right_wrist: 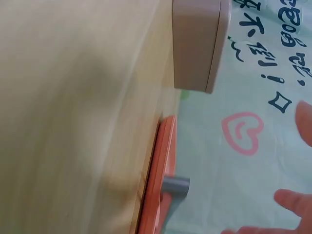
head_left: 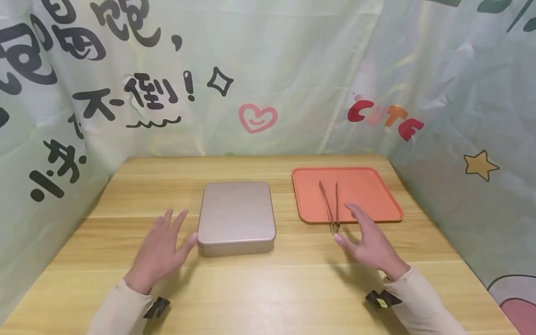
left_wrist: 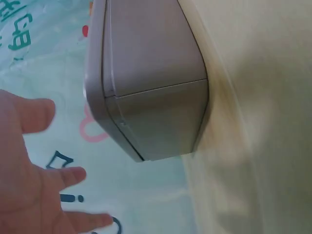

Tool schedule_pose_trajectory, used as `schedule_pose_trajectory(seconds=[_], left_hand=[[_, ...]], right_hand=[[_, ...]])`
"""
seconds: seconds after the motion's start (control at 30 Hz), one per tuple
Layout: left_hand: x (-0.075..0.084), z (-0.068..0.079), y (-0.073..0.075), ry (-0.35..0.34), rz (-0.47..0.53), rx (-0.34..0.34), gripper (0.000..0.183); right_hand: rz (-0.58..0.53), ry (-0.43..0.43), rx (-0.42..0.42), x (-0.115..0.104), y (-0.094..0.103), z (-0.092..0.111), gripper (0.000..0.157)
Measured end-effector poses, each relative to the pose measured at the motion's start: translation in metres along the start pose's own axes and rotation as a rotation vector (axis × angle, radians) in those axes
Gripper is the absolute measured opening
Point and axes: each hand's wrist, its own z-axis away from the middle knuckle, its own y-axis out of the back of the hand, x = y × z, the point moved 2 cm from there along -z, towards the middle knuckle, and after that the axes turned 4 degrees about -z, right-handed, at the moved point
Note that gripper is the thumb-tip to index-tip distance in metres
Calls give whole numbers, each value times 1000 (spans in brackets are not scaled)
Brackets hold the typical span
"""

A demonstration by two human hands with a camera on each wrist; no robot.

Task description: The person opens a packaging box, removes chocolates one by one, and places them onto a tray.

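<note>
Two hands hover over the wooden table (head_left: 259, 288), both with fingers spread and straight, holding nothing. The left hand (head_left: 161, 251) sits near the front edge, its thumb tip just at the front left corner of the tin; whether it actually touches I cannot tell. The right hand (head_left: 368, 242) is off to the right, its fingertips right by the near end of the tongs.

One table carries everything. On it, one orange tray (head_left: 368, 186) lies toward the back right corner. One closed rose-gold rectangular tin (head_left: 236, 216) sits in the middle, lid on, well apart from the tray. One pair of metal tongs (head_left: 330, 204) rests on the tray, its joined end sticking out over the tray's front edge.
</note>
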Motion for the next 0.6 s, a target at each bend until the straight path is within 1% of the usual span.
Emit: schedule_pose_trajectory(seconds=[0.07,0.13,0.2,0.3,0.37,0.47,0.6], left_hand=[[-2,-4,-3,-24,107,-39,70],[-4,-8,-7,-53,198,-79,72],[-6,-11,-11,-84,257,-115,74],[-8,-13,-15,-105,270,-166,80],[-10,-14,-16,-103,263,-192,85],[-11,-15,-16,-95,268,-221,90],[-13,-17,-18,-86,286,-240,97]], right_hand=[[-75,32,6,-2,-5,-8,79],[-130,53,-6,-4,-10,-15,78],[-170,66,-34,-7,-16,-21,79],[-195,68,-84,-12,-26,-29,81],[-205,74,-119,-17,-33,-34,82],[-226,83,-165,-23,-45,-41,84],[-253,84,-218,-31,-58,-50,84]])
